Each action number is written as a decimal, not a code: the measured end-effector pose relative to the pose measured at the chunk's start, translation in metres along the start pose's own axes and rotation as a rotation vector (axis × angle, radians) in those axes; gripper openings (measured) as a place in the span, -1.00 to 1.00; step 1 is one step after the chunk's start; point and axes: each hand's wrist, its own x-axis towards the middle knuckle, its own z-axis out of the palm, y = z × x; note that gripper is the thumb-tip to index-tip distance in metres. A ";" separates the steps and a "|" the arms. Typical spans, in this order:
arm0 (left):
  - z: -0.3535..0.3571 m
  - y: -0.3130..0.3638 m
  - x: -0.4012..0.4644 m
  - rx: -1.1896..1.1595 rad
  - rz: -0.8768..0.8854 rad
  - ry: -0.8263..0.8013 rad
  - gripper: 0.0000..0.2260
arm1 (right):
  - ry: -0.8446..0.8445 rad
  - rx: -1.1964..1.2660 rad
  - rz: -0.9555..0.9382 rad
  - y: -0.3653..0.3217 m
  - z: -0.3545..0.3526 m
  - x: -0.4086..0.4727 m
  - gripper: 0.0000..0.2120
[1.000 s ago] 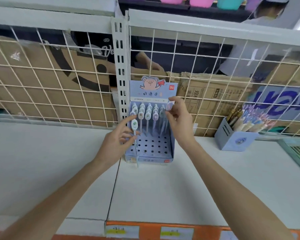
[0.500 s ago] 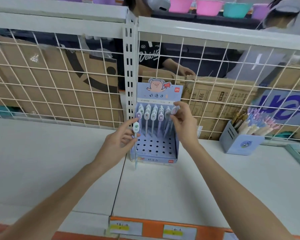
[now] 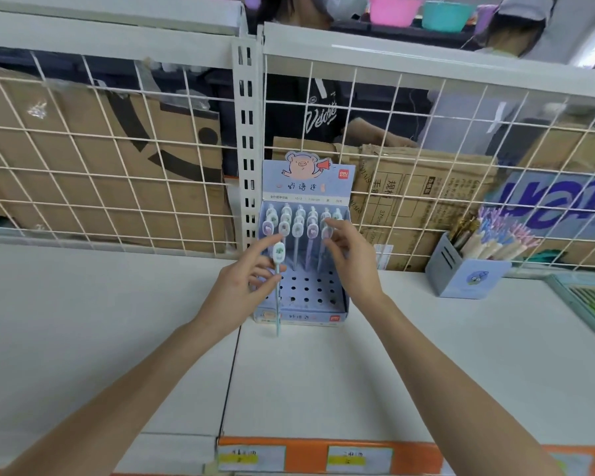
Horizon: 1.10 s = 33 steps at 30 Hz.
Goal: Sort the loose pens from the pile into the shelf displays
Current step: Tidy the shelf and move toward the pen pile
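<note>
Nearest, orange price labels (image 3: 327, 458) are seen along the white shelf (image 3: 323, 379) edge. Farther in, a pen (image 3: 278, 269) with a pale green top is pinched upright in the left hand (image 3: 236, 290), just before the blue display box (image 3: 303, 307). The right hand (image 3: 352, 262) is spread loosely, its fingertips (image 3: 327, 224) touching the pens standing in the box's back rows (image 3: 301, 221). Beyond, a wire grid (image 3: 426, 132) is seen.

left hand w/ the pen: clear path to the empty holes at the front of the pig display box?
Probably yes. The left hand holds the pen upright just over the display box's left front edge; the front rows of holes show open. The right hand touches the rear pens, off that path.
</note>
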 end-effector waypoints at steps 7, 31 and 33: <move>0.006 -0.003 0.001 -0.026 0.002 -0.032 -0.47 | 0.055 -0.034 0.021 -0.007 0.004 0.002 -0.84; 0.040 0.011 0.017 -0.250 -0.053 -0.046 -0.37 | -0.139 0.248 0.064 -0.051 -0.033 -0.031 -0.72; 0.041 0.013 0.019 -0.168 -0.021 -0.031 -0.41 | -0.108 0.244 0.069 -0.051 -0.036 -0.027 -0.74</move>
